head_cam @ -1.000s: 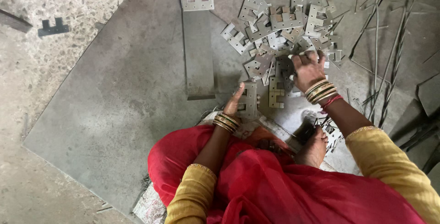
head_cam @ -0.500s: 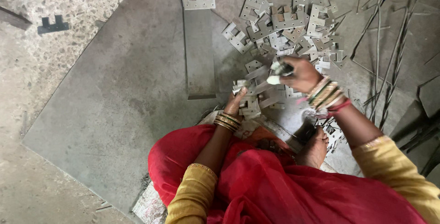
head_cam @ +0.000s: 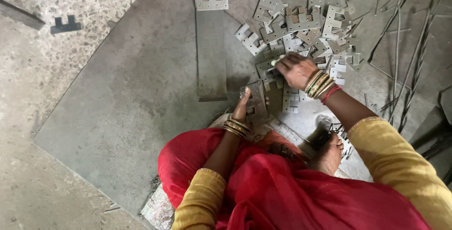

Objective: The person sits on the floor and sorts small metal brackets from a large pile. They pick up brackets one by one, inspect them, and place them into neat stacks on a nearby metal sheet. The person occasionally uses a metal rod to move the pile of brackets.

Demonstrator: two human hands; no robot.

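Head view: the grey notched sheet-metal plate (head_cam: 256,102) is steadied upright-ish on the large grey steel sheet (head_cam: 141,98) by the left hand (head_cam: 242,107), fingers pressed together along its edge. The right hand (head_cam: 295,70) is curled, pinching a small pale piece (head_cam: 277,60) beside the heap of grey stamped plates (head_cam: 306,23). Judgement: plates are best aligned edge-to-edge.

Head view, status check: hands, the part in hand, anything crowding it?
Left hand grips a notched metal plate. Right hand pinches a small pale piece above it. Heap of stamped plates close behind.
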